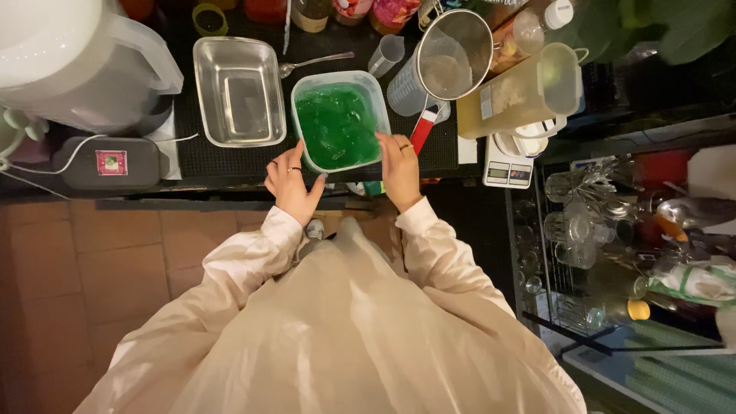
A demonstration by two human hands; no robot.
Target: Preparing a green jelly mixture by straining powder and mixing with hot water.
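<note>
Holding a clear plastic tub (338,123) of green liquid w/ ice at the near edge of the dark desk (207,157): left hand (290,184) touches the tub's near-left corner, fingers spread and pressed against the wall, rings visible; right hand (399,169) lies along the tub's right wall, fingers (386,144) curled on the rim, also ringed. Both grip the tub from opposite sides; tub rests on the black mat, approx. centre of the desk. Left of it, just beside: an empty steel pan (237,90). Far side, betw. pan and tub: a spoon (314,62). Right of tub: a measuring jug (414,88) w/ a mesh strainer (454,54) on top, its red handle pointing near. Further right: a pitcher (525,90) of pale yellow liquid, then a small digital scale (507,169). Far left: a large white jug (77,61). Cream sleeves and apron fill the near field.
</note>
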